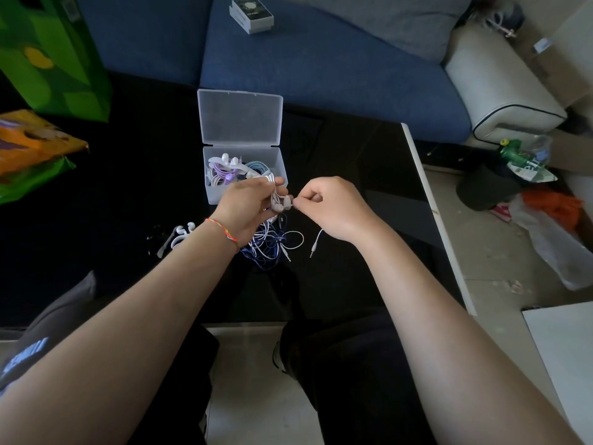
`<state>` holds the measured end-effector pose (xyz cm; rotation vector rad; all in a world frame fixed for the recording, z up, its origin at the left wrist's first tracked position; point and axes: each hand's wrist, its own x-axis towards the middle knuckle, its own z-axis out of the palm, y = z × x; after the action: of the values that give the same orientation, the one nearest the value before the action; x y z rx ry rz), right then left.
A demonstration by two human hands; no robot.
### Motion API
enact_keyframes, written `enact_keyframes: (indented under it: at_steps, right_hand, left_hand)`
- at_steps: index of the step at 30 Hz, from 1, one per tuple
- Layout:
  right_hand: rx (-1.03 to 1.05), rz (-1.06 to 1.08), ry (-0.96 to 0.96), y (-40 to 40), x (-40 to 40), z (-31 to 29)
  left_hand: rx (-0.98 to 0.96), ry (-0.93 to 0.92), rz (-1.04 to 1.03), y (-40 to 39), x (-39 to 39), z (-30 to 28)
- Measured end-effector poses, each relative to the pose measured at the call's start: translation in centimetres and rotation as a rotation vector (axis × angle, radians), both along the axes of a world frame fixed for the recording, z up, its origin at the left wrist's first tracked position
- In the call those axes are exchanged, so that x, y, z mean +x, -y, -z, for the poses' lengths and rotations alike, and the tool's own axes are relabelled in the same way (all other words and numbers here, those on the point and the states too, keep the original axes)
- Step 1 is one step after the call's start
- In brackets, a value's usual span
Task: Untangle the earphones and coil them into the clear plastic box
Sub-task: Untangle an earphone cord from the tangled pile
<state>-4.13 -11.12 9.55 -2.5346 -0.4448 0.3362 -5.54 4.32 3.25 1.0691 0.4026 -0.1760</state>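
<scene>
Your left hand has its fingers curled round a bunch of white earphones, the earbuds sitting at your fingertips just in front of the clear plastic box. Your right hand pinches the same bunch between thumb and forefinger, the two grips meeting almost tip to tip above the tabletop.

Below your left hand the cords hang in a white and dark blue tangle that reaches the tabletop; two jack plugs lie at its right edge.

The box stands open, lid upright behind it, directly beyond your left hand. It already holds coiled earphones in white, purple and pale blue.

A separate white earphone piece lies on the tabletop, left of your left wrist.
</scene>
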Motion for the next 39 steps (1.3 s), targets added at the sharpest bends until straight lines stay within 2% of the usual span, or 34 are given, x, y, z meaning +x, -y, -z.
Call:
enact_keyframes:
  at_steps: [4, 9, 15, 22, 25, 29, 35, 39]
  right_hand:
    - [0.028, -0.042, -0.054, -0.4, -0.4, 0.0]
    - [0.059, 0.056, 0.037, -0.2, 0.0, 0.0]
    - [0.119, 0.128, 0.084, 0.7, 0.6, -0.2]
    - [0.241, 0.141, 0.034, 0.9, 0.9, -0.1]
    - [0.296, 0.175, 0.003, 0.9, 0.9, -0.2]
    - [0.325, 0.176, -0.166, 0.8, 0.5, 0.0]
    - [0.103, 0.076, -0.342, 0.6, 0.2, 0.4]
    - [0.008, 0.019, -0.285, 0.1, -0.1, 0.7]
  left_hand:
    - [0.158, 0.032, 0.063, 0.5, -0.2, -0.1]
    - [0.219, 0.030, 0.198, 0.6, -0.4, -0.5]
    - [0.021, 0.024, 0.364, 0.5, -0.7, -1.7]
    - [-0.095, 0.134, 0.497, 0.1, -0.9, -1.7]
    - [-0.180, 0.172, 0.484, 0.0, -1.0, -1.9]
    - [-0.292, 0.182, 0.443, 0.0, -1.1, -2.2]
    - [-0.370, 0.142, 0.369, -0.4, -1.0, -2.0]
    - [-0.368, 0.070, 0.192, 0.0, -0.9, -2.2]
